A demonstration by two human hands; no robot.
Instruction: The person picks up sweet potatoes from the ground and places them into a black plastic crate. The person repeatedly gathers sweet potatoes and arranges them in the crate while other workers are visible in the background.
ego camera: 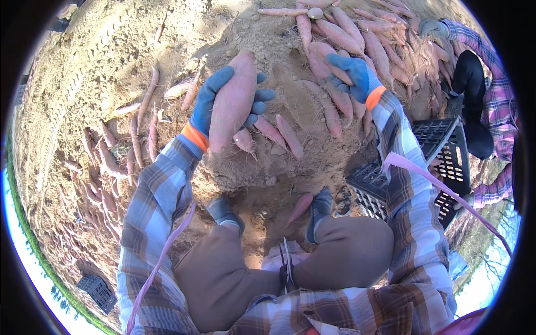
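In my left hand [209,100], gloved in blue with an orange cuff, rests a large pink-skinned sweet potato [234,100], held up above the soil. My right hand [356,75], in a matching glove, grips another sweet potato [322,52] at the near edge of a pile of sweet potatoes [377,50]. Its fingers partly cover that root. Several smaller sweet potatoes [289,136] lie on the dirt just right of my left hand. One more sweet potato [300,208] lies beside my right foot.
Black plastic crates [452,167] stand at my right, near a co-worker in a plaid sleeve whose gloved hand [433,28] touches the pile. Loose sweet potatoes [106,157] lie scattered at left. Another crate [97,293] sits farther off, lower left. Scissors-like blades [287,259] show between my legs.
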